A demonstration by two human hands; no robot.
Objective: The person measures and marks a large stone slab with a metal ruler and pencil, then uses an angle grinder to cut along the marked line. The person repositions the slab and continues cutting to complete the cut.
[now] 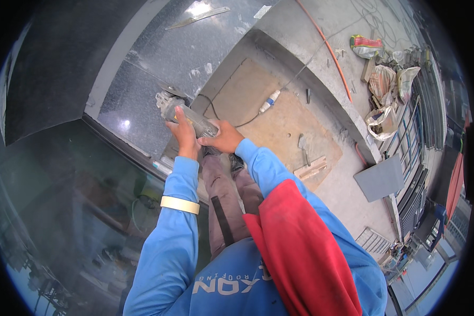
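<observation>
Both of my hands are on a dusty grey angle grinder (199,122), held in front of my legs. Near the grinder's head, my left hand (184,132) is closed around the body, its thumb side upward. My right hand (225,138) wraps the rear end of the body. The cutting disc (172,91) shows at the far side of the head, over a dark speckled stone slab (142,84). Whether the disc touches the slab I cannot tell. From the tool a dark cord runs right to a white and blue plug connector (270,101).
A flat metal strip (197,18) lies on the slab. On the brown board (242,87) at right are a hammer-like tool (304,147) and wood pieces (310,167). An orange hose (329,52), sacks (383,84) and a grey panel (379,177) lie farther right. Dark glass (79,174) stands left.
</observation>
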